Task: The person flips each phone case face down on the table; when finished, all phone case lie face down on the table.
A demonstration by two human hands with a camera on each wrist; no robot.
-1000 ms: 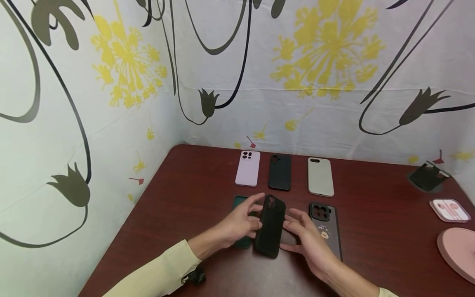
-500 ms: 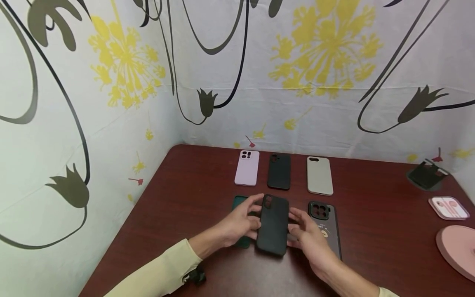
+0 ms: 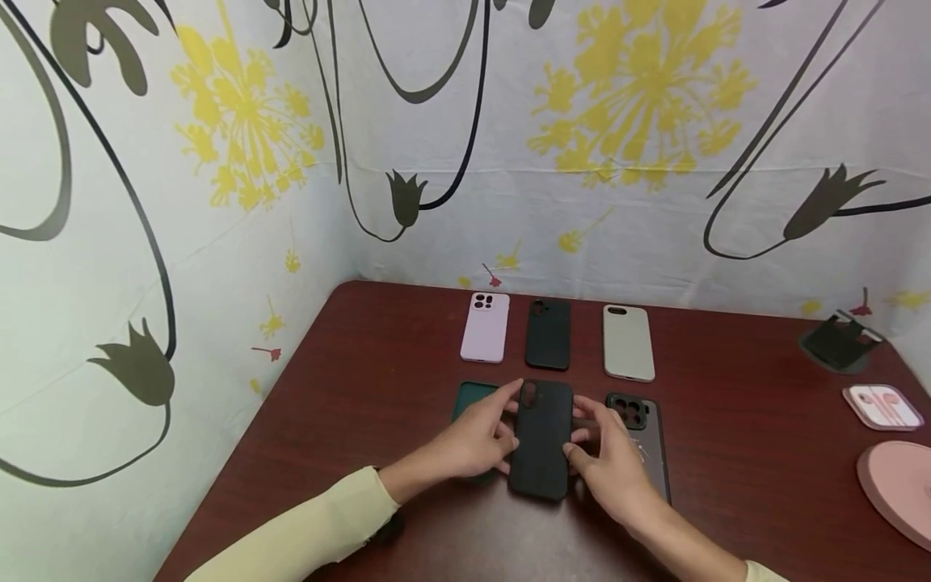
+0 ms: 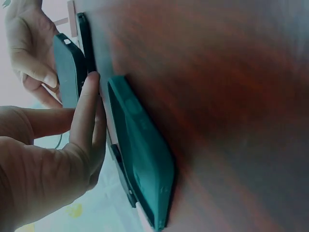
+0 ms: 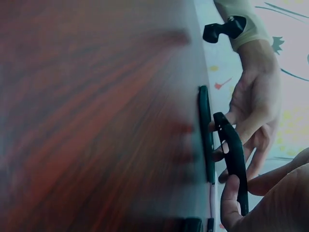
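A black phone case is held between both hands just above the table, back side up, camera cutout at the far end. My left hand pinches its left edge with thumb and fingers. My right hand pinches its right edge. In the left wrist view the black phone case sits a little off the wood beyond my left fingers. The right wrist view shows the black phone case edge-on, tilted, with my right thumb on it.
A dark green case lies under my left hand, and a grey case with a camera ring lies by my right. Behind stand lilac, black and beige cases. A black stand, an earphone box and a pink disc sit far right.
The black case has turned from slanted to straight and shifted slightly right. Both hands have drawn in against its long edges.
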